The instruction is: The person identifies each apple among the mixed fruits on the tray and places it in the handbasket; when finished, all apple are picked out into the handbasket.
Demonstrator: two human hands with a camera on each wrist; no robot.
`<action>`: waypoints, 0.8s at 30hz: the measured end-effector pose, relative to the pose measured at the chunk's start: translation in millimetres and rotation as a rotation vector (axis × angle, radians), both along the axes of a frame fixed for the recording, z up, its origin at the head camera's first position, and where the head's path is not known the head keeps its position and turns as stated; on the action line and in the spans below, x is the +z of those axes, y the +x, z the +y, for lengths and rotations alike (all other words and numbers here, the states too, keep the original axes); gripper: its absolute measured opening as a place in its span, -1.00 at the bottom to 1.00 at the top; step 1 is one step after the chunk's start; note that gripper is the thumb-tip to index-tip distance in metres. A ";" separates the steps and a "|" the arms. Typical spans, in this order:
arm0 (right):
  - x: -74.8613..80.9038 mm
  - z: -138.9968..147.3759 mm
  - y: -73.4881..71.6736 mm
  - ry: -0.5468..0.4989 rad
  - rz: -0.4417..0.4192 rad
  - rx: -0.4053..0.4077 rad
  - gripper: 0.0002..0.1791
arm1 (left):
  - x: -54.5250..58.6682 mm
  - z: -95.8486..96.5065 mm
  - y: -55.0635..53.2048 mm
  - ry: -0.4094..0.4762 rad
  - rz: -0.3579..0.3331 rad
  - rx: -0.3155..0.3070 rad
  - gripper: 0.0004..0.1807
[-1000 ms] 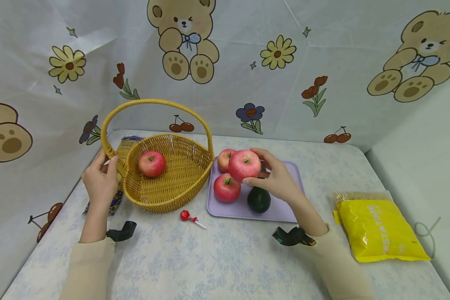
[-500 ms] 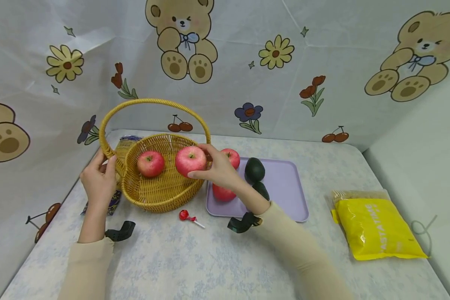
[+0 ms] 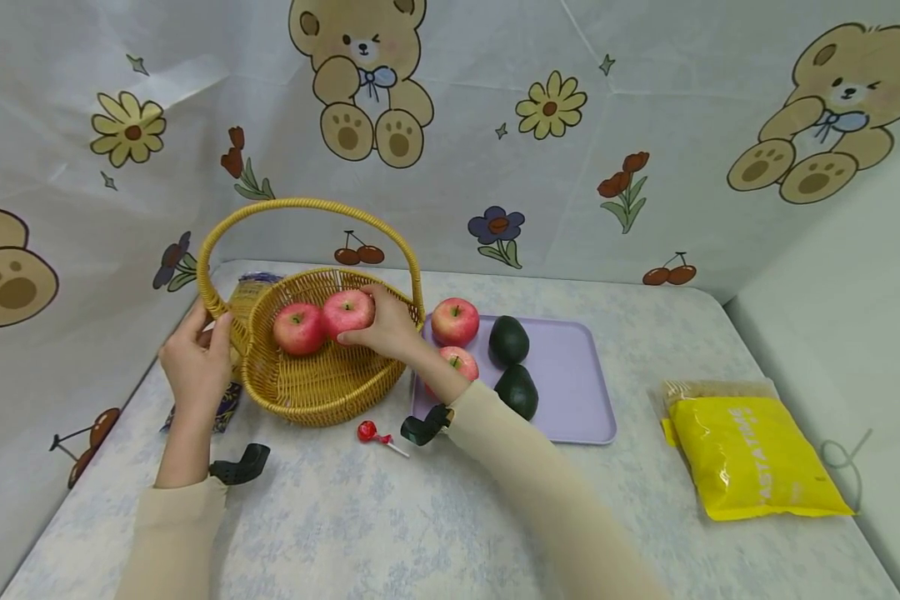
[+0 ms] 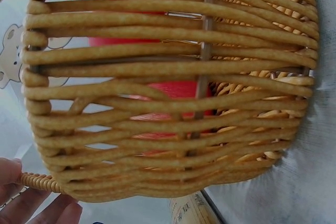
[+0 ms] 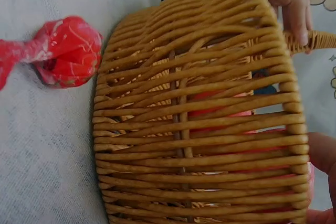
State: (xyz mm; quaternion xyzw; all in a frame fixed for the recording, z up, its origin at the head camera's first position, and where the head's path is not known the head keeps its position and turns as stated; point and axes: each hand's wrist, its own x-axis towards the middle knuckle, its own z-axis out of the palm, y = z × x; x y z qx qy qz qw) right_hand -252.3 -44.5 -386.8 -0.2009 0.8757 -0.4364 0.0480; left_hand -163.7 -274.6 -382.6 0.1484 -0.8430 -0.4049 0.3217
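Note:
My left hand (image 3: 195,360) grips the foot of the handle on the left side of a yellow wicker basket (image 3: 330,408). Inside the basket, a red apple (image 3: 298,328) lies toward the left. My right hand (image 3: 386,323) reaches over the basket's right rim and holds another red apple (image 3: 347,313) beside the first one, seemingly against it. Through the weave in the left wrist view, red apple skin (image 4: 176,98) shows in strips. The right wrist view is mostly basket side (image 5: 210,114), and there the held apple is largely hidden.
Right of the basket, a lilac tray (image 3: 570,375) bears two apples (image 3: 455,322) and two avocados (image 3: 508,342). A red lollipop (image 3: 368,431) lies in front of the basket. A yellow pasta bag (image 3: 765,458) is at the far right. Another package (image 3: 228,408) sits partly behind the basket.
My right hand has carried the apple leftward from above the tray into the basket, next to the other apple. The left hand keeps its grip on the handle.

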 end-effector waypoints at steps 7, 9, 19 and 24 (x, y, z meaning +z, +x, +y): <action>-9.8 -12.0 -12.2 0.053 -0.036 -0.048 -0.08 | -0.5 -0.4 -0.4 -0.003 0.018 -0.007 -0.57; -11.9 -15.3 -15.1 0.061 -0.053 -0.064 -0.07 | -1.2 -1.7 -0.7 0.003 0.034 -0.012 -0.58; -10.1 -20.7 -19.5 0.095 -0.119 -0.124 -0.07 | 0.0 -0.7 -0.6 0.001 0.007 0.018 -0.56; -11.7 -20.4 -18.5 0.099 -0.158 -0.150 -0.08 | -1.7 0.1 -0.8 -0.016 0.024 0.015 -0.57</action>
